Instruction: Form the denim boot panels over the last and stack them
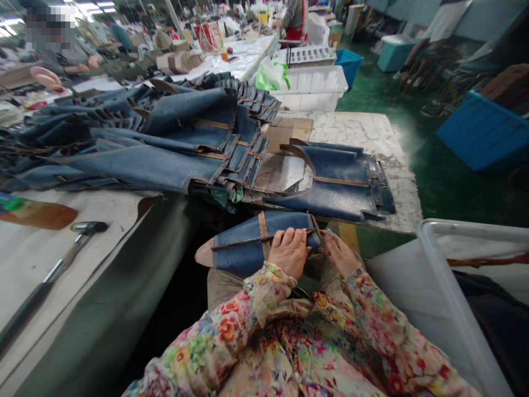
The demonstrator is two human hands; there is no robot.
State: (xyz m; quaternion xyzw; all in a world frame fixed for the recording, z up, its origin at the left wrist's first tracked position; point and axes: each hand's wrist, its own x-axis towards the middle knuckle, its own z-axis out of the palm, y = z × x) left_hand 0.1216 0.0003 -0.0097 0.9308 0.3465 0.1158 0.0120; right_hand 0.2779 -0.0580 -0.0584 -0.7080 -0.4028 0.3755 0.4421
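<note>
Blue denim panel (243,251) rests across the lap (223,288), pinched near its end by left hand (290,252) and right hand (339,253).

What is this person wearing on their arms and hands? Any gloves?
No gloves: the left hand and right hand are bare. The arms are covered by long, loose sleeves in a pale fabric printed with red, pink, yellow, green and blue flowers.
</note>
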